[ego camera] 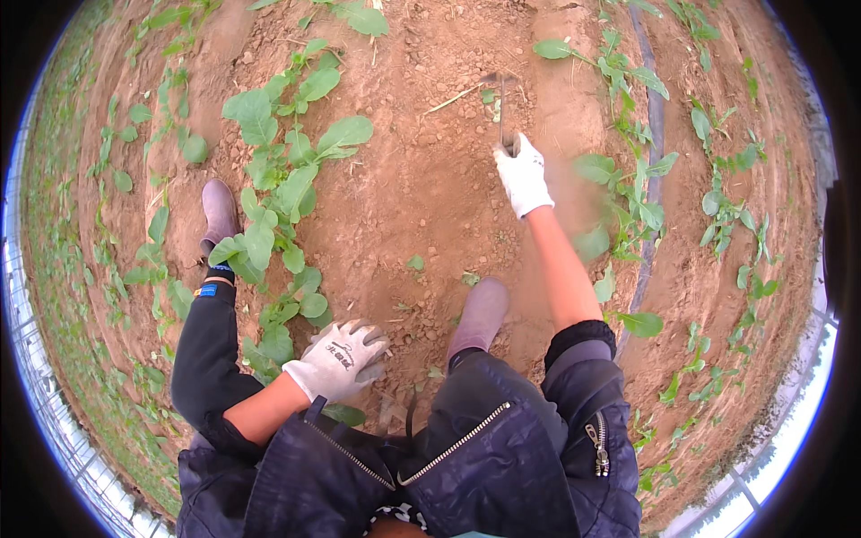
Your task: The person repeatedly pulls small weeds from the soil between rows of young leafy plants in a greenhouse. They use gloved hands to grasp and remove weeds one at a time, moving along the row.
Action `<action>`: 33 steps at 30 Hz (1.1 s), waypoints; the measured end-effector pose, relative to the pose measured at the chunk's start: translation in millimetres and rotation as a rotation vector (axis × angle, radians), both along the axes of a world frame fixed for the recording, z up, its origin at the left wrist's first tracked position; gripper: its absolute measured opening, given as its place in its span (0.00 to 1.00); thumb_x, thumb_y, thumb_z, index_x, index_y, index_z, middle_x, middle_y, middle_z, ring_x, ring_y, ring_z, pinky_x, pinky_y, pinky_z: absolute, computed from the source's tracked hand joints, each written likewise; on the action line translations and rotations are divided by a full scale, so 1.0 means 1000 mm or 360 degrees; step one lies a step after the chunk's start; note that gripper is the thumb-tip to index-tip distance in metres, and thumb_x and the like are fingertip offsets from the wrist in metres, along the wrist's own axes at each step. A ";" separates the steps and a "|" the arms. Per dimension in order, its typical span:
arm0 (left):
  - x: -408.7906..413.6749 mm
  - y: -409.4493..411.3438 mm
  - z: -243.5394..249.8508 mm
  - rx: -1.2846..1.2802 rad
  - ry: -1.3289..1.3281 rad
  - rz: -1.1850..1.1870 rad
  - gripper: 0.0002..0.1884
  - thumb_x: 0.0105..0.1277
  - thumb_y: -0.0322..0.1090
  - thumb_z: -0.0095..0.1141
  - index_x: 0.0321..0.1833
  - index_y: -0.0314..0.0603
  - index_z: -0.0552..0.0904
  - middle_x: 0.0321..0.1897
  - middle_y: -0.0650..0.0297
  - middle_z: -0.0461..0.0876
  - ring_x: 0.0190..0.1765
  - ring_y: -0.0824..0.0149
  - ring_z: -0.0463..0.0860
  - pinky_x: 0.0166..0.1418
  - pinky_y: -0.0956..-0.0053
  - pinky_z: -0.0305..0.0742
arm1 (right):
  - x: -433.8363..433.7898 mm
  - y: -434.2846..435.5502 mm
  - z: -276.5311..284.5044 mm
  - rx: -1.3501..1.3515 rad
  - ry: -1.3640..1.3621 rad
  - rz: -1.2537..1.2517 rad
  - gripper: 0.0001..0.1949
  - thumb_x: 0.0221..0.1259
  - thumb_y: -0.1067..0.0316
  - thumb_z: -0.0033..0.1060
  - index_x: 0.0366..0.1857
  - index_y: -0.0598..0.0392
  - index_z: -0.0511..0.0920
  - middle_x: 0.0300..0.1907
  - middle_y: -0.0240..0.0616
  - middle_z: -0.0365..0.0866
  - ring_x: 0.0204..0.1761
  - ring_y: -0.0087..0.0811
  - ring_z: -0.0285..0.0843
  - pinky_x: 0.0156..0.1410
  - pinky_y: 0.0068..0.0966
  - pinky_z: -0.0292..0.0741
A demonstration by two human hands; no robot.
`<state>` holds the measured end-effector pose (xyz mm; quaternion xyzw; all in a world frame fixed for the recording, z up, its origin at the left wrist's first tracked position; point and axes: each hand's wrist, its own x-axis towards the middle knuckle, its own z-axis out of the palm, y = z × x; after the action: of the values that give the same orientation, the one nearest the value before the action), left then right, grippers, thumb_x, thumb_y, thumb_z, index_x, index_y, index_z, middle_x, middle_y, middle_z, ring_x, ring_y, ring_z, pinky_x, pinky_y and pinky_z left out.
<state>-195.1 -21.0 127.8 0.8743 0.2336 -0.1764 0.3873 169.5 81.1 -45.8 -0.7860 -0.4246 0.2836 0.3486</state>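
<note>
My right hand (523, 173), in a white work glove, grips a small hand hoe. The hoe's thin shaft (501, 111) extends forward from the fist to a dark crosswise blade (499, 79) at the loose soil. Beside the blade lie a pale stalk (454, 99) and a small green leaf (488, 96). Low in front of me, my left hand (343, 356), in a printed, soiled white glove, has its fingers slightly apart and bent towards the ground. It is next to the row of broad-leaved green plants (259, 228); its palm is hidden.
My feet in mauve boots (479, 313) are on either side of the left plant row. To the right, another leafy row (629, 181) grows along a dark drip-irrigation tape (654, 134). Small seedlings (416, 262) dot the brown soil (417, 195) between the rows.
</note>
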 end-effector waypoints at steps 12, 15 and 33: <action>-0.004 0.006 0.012 -0.0016 0.0168 0.0023 0.25 0.60 0.43 0.57 0.61 0.46 0.72 0.56 0.57 0.73 0.60 0.50 0.72 0.61 0.56 0.69 | -0.055 -0.084 -0.011 -0.0029 0.0125 0.0089 0.10 0.61 0.70 0.55 0.45 0.56 0.78 0.41 0.46 0.79 0.44 0.45 0.78 0.51 0.34 0.75; -0.003 0.003 0.009 -0.0046 0.0166 -0.0011 0.25 0.61 0.43 0.57 0.61 0.47 0.72 0.56 0.57 0.73 0.61 0.51 0.71 0.62 0.56 0.69 | -0.075 -0.137 -0.012 -0.0154 0.0054 0.0249 0.10 0.60 0.71 0.54 0.45 0.55 0.78 0.43 0.45 0.79 0.47 0.46 0.78 0.54 0.34 0.74; 0.004 -0.014 -0.009 0.0097 0.0312 -0.0204 0.24 0.61 0.44 0.57 0.60 0.46 0.74 0.58 0.57 0.73 0.64 0.51 0.69 0.66 0.58 0.65 | -0.059 -0.308 0.074 -0.0797 -0.0119 -0.0433 0.15 0.59 0.58 0.62 0.40 0.58 0.73 0.36 0.44 0.77 0.37 0.44 0.77 0.44 0.36 0.74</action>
<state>-191.3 -34.5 119.2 0.8774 0.2192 -0.2783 0.3236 111.0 -226.7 28.5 -0.9072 -0.2447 0.3011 0.1625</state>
